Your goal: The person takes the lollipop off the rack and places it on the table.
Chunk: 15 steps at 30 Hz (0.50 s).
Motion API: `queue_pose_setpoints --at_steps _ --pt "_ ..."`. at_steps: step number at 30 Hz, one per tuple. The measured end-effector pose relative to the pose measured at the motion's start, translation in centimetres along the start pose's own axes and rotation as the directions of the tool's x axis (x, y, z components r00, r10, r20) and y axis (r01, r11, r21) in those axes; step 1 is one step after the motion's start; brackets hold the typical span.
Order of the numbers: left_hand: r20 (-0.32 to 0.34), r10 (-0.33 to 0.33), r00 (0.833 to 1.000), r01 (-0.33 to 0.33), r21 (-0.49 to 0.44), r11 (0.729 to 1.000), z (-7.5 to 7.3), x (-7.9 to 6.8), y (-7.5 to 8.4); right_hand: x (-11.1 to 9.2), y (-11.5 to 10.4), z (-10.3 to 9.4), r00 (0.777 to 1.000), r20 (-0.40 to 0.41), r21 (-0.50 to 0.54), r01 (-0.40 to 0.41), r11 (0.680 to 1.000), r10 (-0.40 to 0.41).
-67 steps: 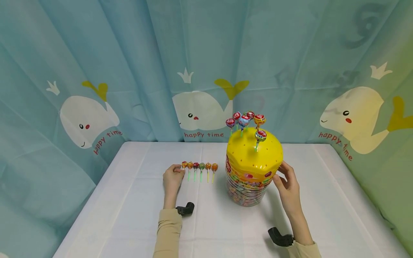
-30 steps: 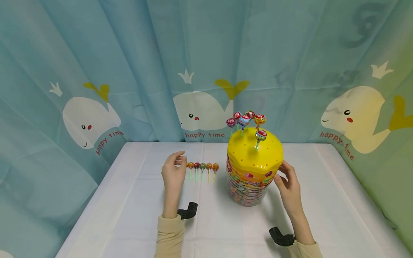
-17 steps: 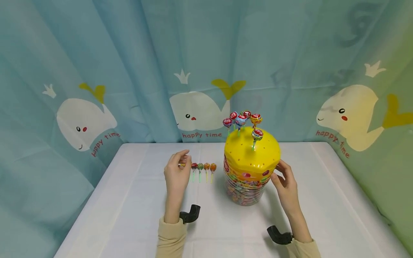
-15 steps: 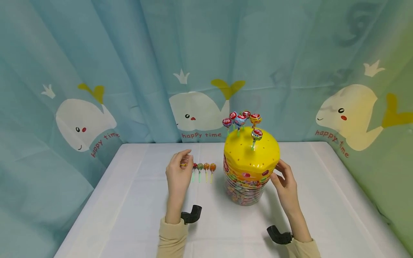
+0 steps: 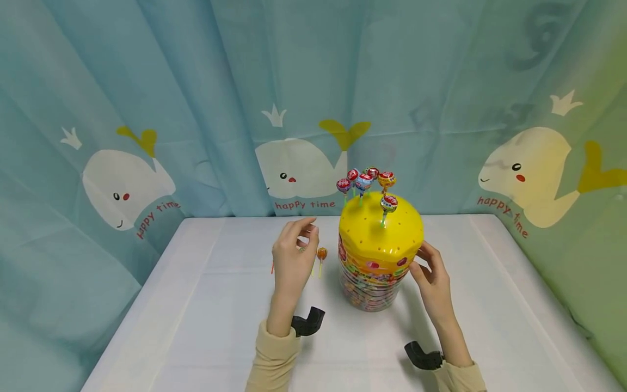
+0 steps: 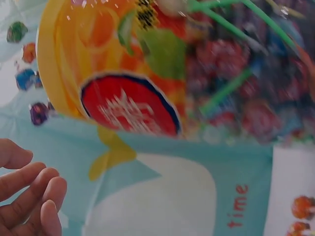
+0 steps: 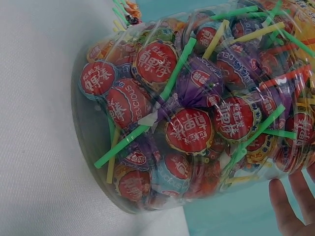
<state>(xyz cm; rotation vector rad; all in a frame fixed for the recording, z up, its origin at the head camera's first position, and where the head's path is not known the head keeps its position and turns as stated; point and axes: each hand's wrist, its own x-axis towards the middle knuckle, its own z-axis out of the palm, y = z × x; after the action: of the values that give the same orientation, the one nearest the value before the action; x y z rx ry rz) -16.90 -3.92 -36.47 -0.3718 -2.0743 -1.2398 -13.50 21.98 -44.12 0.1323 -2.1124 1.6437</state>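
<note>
A large clear candy jar [image 5: 368, 296] with a yellow lid [image 5: 377, 234] stands upright, packed with wrapped lollipops. Several lollipops [image 5: 389, 203] stick up from holes in the lid. My right hand [image 5: 436, 288] touches the jar's right side near the lid; straight fingers [image 7: 283, 201] meet its wall in the right wrist view. My left hand [image 5: 294, 261] hovers left of the jar, fingers loosely bent and apart from it. Nothing shows in those fingers [image 6: 54, 191] in the left wrist view. Beneath it lies a row of lollipops, mostly hidden; an orange lollipop [image 5: 321, 253] shows at its right end.
A white cloth covers the table [image 5: 220, 305]. Behind it hangs a blue curtain [image 5: 210, 109] with whale prints. A black wrist camera [image 5: 308, 322] sits on the left wrist and another black camera [image 5: 422, 356] on the right.
My left hand has lifted away from the left end of the lollipop row and moved right, over the row toward the jar. The right hand stays at the jar.
</note>
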Motion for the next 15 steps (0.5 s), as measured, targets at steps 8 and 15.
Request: queue_pose_setpoints --at_steps 8,15 --pt "0.005 0.087 0.996 -0.086 -0.062 0.994 0.9 0.8 2.1 0.0 0.0 0.0 1.000 0.006 0.004 0.011 1.000 -0.012" --pt "-0.041 0.161 0.986 -0.165 -0.126 0.978 1.8 1.3 3.6 0.0 -0.1 -0.1 1.000 0.013 0.001 0.011 1.000 -0.011"
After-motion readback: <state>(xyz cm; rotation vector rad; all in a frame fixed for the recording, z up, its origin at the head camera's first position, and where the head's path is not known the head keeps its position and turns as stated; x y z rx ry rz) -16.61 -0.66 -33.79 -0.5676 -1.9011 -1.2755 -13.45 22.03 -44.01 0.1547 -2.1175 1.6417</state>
